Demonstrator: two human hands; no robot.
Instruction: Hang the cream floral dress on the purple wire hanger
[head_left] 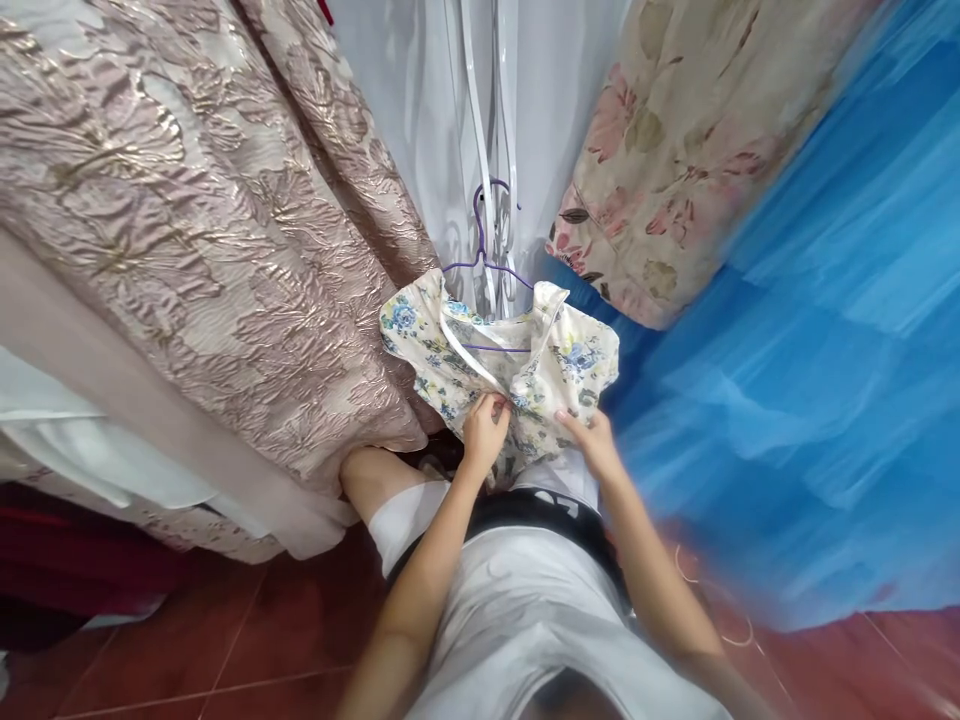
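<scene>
White cloth shirt (532, 580) nearest. Blue-flowered cream cloth blouse (536, 395): neck end at slim purple hanger (481, 252), length running away. Left hand (486, 432) pinches blouse; right hand (596, 442) touches it, grip unclear.

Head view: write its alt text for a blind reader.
A person's left hand pinches the front of a floral garment on a purple hanger while the right hand touches its side; pink-gold fabric hangs on the left, blue fabric on the right.
</scene>
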